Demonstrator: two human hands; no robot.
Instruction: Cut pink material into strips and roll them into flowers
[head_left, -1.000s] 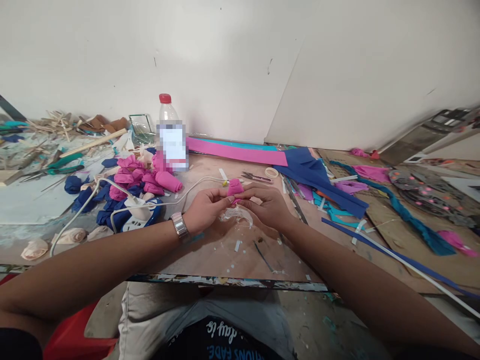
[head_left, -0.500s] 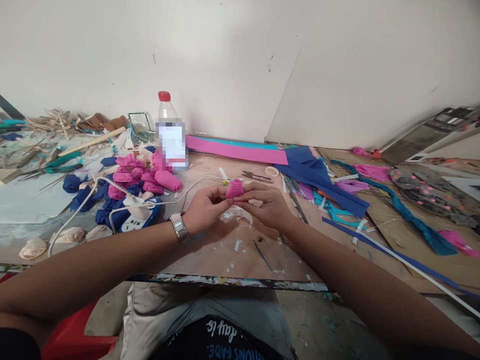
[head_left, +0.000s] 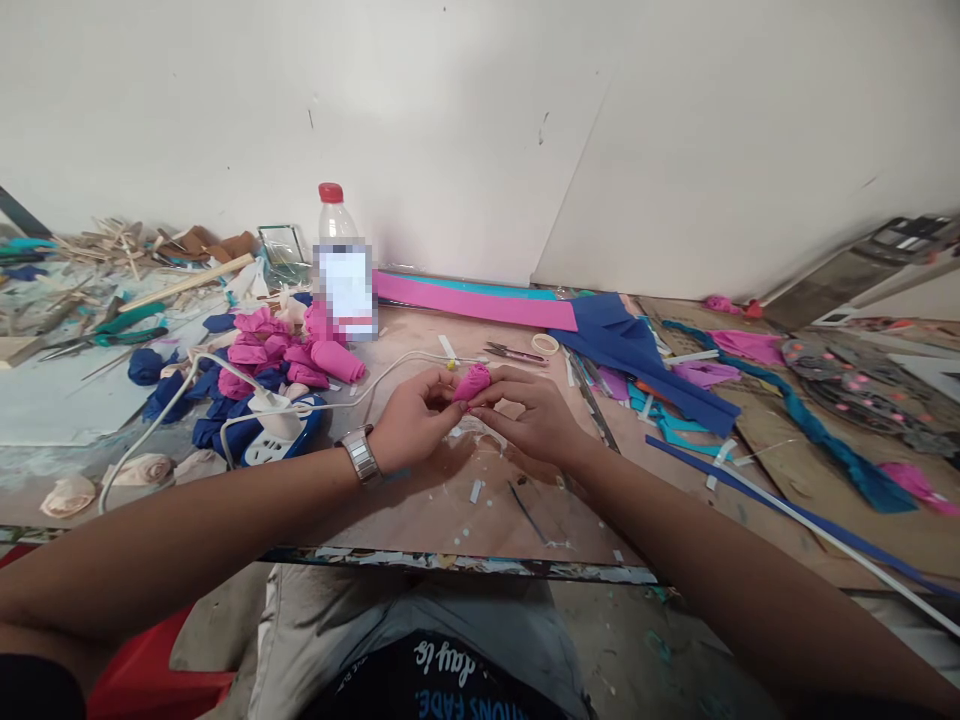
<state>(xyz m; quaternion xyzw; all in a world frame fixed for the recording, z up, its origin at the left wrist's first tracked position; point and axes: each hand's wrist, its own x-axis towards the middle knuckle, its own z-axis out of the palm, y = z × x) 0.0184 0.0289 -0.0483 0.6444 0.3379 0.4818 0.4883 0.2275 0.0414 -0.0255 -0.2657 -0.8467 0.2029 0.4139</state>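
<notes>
Between my two hands is a small pink rolled paper flower (head_left: 472,382), its spiral top tilted up and to the right. My left hand (head_left: 418,418), with a metal watch (head_left: 361,455) on the wrist, pinches it from the left near the base. From the right, the fingertips of my right hand (head_left: 534,412) close on its lower part. Just behind the hands lie thread snips (head_left: 516,353) and a roll of tape (head_left: 544,345). A white cable (head_left: 405,358) runs behind my left hand.
On the left, pink and blue paper flowers (head_left: 259,350) are heaped around a power strip (head_left: 281,440). A red-capped bottle (head_left: 334,215) stands behind them. Pink strip (head_left: 480,302) and blue strips (head_left: 637,355) lie at the back. Cream flowers (head_left: 142,470) sit at the front left.
The pink flower has tipped, its top now leaning to the right instead of standing nearly upright. Both hands still hold it in about the same place.
</notes>
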